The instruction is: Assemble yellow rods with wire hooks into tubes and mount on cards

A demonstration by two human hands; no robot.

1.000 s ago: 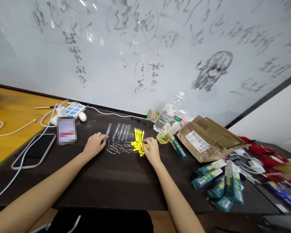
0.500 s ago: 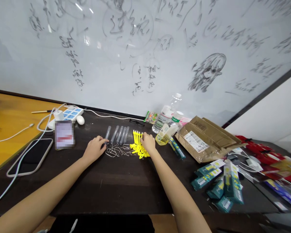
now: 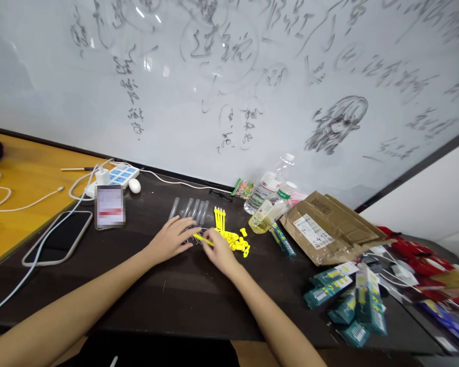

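My right hand (image 3: 219, 251) pinches a thin yellow stick (image 3: 202, 238), whose left end points toward my other hand. My left hand (image 3: 173, 238) has its fingers spread over the metal hooks (image 3: 193, 242), which it partly hides, and nothing shows in its grasp. Several clear tubes (image 3: 195, 210) lie side by side just beyond the fingers. To their right is a row of yellow sticks with metal tips (image 3: 219, 218). A heap of small yellow pieces (image 3: 235, 240) sits beside my right hand.
Bottles (image 3: 265, 206) and a cardboard package (image 3: 329, 227) stand or lie at the right, with green boxes (image 3: 367, 300) nearer. At the left are a phone (image 3: 59, 238), a power strip (image 3: 122, 176) and cables. A whiteboard (image 3: 156, 127) rises behind.
My right hand has moved left from the yellow row with one stick. My left hand has shifted right and spread over the hooks. The camera view has turned slightly.
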